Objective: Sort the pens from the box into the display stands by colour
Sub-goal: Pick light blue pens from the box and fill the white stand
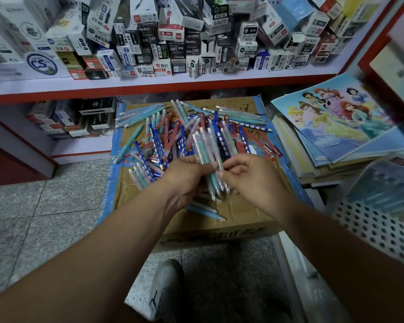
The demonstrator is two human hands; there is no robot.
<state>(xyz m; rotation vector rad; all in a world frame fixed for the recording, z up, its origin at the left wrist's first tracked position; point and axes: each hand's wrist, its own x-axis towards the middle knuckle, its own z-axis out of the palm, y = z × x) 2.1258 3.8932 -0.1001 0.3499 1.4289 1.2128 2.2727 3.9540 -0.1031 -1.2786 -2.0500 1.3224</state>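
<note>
Pens, mixed colours: one bundle in hand, the rest loose.
Left hand fingers are curled tight round a bundle of pens, writing tips pointing down below the fingers. Right hand fingers pinch one pale pen of that bundle. Just beyond the fingers a pile of pens, blue, red and teal, lies on the cardboard box. Picture sheets lie to the right of the right fingers.

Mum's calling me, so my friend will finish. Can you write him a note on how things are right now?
Left hand: grips a bunch of pale pens.
Right hand: pinches one pen of that bunch.
Loose pens: blue, red and teal, mixed in a heap on the cardboard box.
Done: one pale bunch gathered.
Left: the whole heap; no display stand clearly in view.
</note>
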